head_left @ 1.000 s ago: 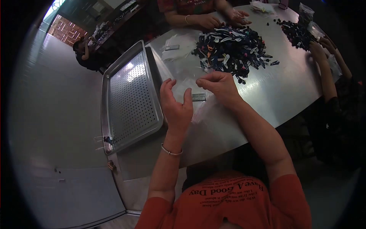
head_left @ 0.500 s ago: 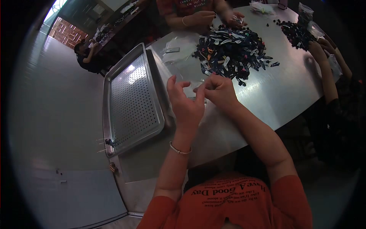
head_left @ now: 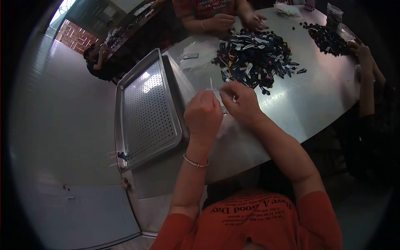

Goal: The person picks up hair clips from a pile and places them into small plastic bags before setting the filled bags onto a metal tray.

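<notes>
Above the metal table, my left hand is closed, its fingers folded together. A thin whitish piece, perhaps clear plastic, sticks up from its fingertips. My right hand is close beside it with thumb and fingers pinched. A small pale bit shows between those fingers, but I cannot make out what it is. Just beyond both hands lies a large pile of small dark and white pieces that look like clips. Clear plastic bags lie flat left of the pile, with a small grey rectangular object on them.
A perforated metal tray stands on the left. Across the metal table, a person's hands work over the pile. At right, another person's hands are near a smaller dark pile. Someone sits at a far table.
My left hand has gone from spread fingers to a closed grip, with the whitish piece now standing up from it. My right hand has shifted slightly away. The co-worker's hands at right have moved.
</notes>
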Tool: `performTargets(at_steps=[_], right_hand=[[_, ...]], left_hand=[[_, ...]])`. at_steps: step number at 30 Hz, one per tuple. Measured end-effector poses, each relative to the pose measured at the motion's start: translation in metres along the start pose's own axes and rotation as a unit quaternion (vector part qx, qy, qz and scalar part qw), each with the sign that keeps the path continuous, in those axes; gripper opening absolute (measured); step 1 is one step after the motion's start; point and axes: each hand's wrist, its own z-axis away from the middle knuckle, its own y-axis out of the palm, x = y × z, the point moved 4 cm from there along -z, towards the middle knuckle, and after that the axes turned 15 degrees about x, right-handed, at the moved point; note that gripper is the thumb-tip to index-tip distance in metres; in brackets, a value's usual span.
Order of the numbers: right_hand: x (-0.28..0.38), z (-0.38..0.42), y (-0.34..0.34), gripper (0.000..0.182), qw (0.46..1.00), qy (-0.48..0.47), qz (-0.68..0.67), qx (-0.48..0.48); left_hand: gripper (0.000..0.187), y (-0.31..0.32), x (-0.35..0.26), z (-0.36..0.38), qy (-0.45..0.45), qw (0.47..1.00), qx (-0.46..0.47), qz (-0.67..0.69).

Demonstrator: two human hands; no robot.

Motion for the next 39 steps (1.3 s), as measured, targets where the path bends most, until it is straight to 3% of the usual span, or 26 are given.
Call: performTargets(at_steps=[2,4,6,8,10,12,14,15,16,17,19,20,22,23,24,25,26,27,29,31,32,34,38,39], right_hand=[[0.008,0.0,-0.004,0.022,0.993,-0.014,0.109,-0.037],[0.01,0.0,-0.005,0.026,0.982,-0.031,0.176,-0.058],[0.011,0.001,-0.006,0.03,0.966,-0.049,0.243,-0.079],[-0.001,0.001,-0.007,0.028,0.981,0.029,0.19,-0.037],[-0.009,0.0,-0.006,0.029,0.99,0.051,0.126,-0.043],[-0.015,-0.002,-0.004,0.03,0.994,0.072,0.063,-0.047],[-0.022,-0.004,-0.001,0.031,0.977,0.049,-0.188,-0.089],[-0.017,-0.004,-0.003,0.031,0.977,0.048,-0.188,-0.089],[-0.015,-0.004,-0.005,0.03,0.964,0.068,-0.245,-0.074],[-0.011,-0.005,-0.006,0.03,0.948,0.088,-0.301,-0.058],[-0.004,-0.006,-0.006,0.03,0.925,0.101,-0.362,-0.052],[-0.004,-0.007,-0.004,0.029,0.899,0.115,-0.421,-0.046],[-0.017,-0.006,0.002,0.029,0.926,0.101,-0.363,-0.028],[-0.023,-0.005,0.005,0.029,0.948,0.088,-0.304,-0.011],[-0.019,-0.004,0.006,0.029,0.949,0.09,-0.304,-0.01],[-0.012,-0.001,0.004,0.032,0.984,0.099,-0.151,0.0],[-0.007,0.0,0.003,0.035,0.994,0.106,0.006,0.011],[-0.008,0.0,0.002,0.035,0.994,0.108,0.009,0.013],[0.005,0.0,-0.001,0.036,0.977,-0.03,0.207,-0.046],[0.007,-0.004,-0.006,0.037,0.962,-0.067,0.258,-0.057],[0.011,-0.004,-0.007,0.037,0.943,-0.105,0.306,-0.071],[0.016,-0.004,-0.007,0.034,0.934,-0.125,0.328,-0.07],[0.015,-0.003,-0.004,0.023,0.933,-0.159,0.319,-0.054],[0.016,-0.002,-0.004,0.023,0.933,-0.159,0.319,-0.053]], left_hand=[[0.005,0.002,-0.008,0.001,0.008,0.999,-0.005,-0.036],[0.003,0.003,-0.02,-0.001,0.001,0.994,0.076,-0.084],[0.003,0.009,-0.024,-0.002,0.011,0.994,0.067,-0.083],[0.004,0.014,-0.025,-0.003,0.023,0.995,0.058,-0.082],[0.014,0.01,-0.026,-0.002,0.077,0.997,-0.009,0.009],[0.019,0.009,-0.023,0.002,0.047,0.995,-0.047,0.067],[0.025,0.013,-0.013,0.005,0.017,0.989,-0.085,0.124],[0.03,0.02,0.001,0.006,-0.061,0.94,-0.095,0.322],[0.034,0.03,0.013,0.009,-0.137,0.846,-0.099,0.505],[0.034,0.03,0.019,0.011,-0.137,0.847,-0.1,0.505],[0.052,0.039,0.029,0.014,-0.224,0.59,-0.062,0.773],[0.052,0.04,0.031,0.013,-0.224,0.59,-0.062,0.773],[0.048,0.055,0.026,0.008,-0.155,0.316,-0.002,0.936],[0.048,0.06,0.029,0.009,-0.155,0.316,-0.003,0.936],[0.044,0.061,0.029,0.008,-0.131,0.381,0.011,0.915],[0.04,0.063,0.028,0.007,-0.106,0.444,0.024,0.889],[0.04,0.066,0.028,0.009,-0.107,0.441,0.023,0.891],[0.038,0.066,0.027,0.01,-0.145,0.464,0.019,0.874],[0.036,0.069,0.028,0.015,-0.185,0.485,0.012,0.855],[0.038,0.068,0.028,0.017,-0.166,0.537,0.044,0.826],[0.038,0.067,0.027,0.019,-0.167,0.537,0.043,0.826],[0.036,0.062,0.02,0.02,-0.2,0.583,0.064,0.784],[0.037,0.063,0.016,0.017,-0.164,0.534,0.063,0.827],[0.038,0.061,0.016,0.016,-0.179,0.419,0.054,0.889]])
